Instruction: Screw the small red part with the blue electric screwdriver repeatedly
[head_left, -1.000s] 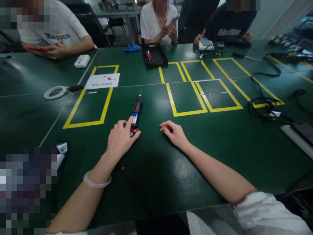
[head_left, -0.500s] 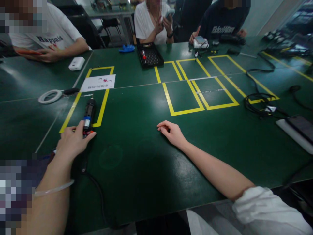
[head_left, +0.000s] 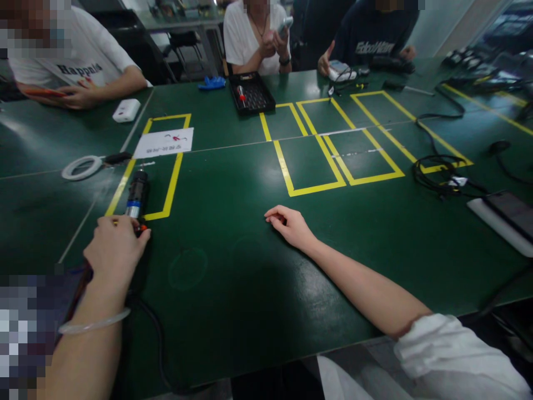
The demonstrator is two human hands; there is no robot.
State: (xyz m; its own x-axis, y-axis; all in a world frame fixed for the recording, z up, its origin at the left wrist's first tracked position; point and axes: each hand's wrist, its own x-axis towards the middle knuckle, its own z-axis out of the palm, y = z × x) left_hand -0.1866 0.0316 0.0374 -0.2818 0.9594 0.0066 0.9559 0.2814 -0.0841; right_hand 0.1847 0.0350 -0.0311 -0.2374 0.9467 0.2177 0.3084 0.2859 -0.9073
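My left hand [head_left: 116, 241] is closed round the lower end of a black electric screwdriver [head_left: 137, 191] with a blue band and a silver section. The tool points away from me inside a yellow tape outline [head_left: 174, 183] on the green table [head_left: 233, 266]. Its back end is mostly hidden under my fingers, with a bit of orange showing by the thumb. A black cord [head_left: 156, 325] runs from near my wrist to the table's front edge. My right hand [head_left: 289, 225] rests on the table with its fingers curled in and nothing visible in them.
A lettered white paper [head_left: 164, 143] lies across the left outline. Beyond are a white cable coil [head_left: 82, 168], a white box [head_left: 126, 110] and a black tray [head_left: 252, 93] with a red-handled screwdriver. On the right lie coiled black cable [head_left: 437, 172] and a phone [head_left: 510, 211]. Three people sit opposite.
My left hand has closed more fully round the electric screwdriver and shifted it a little to the left within the tape outline. My right hand stays where it was.
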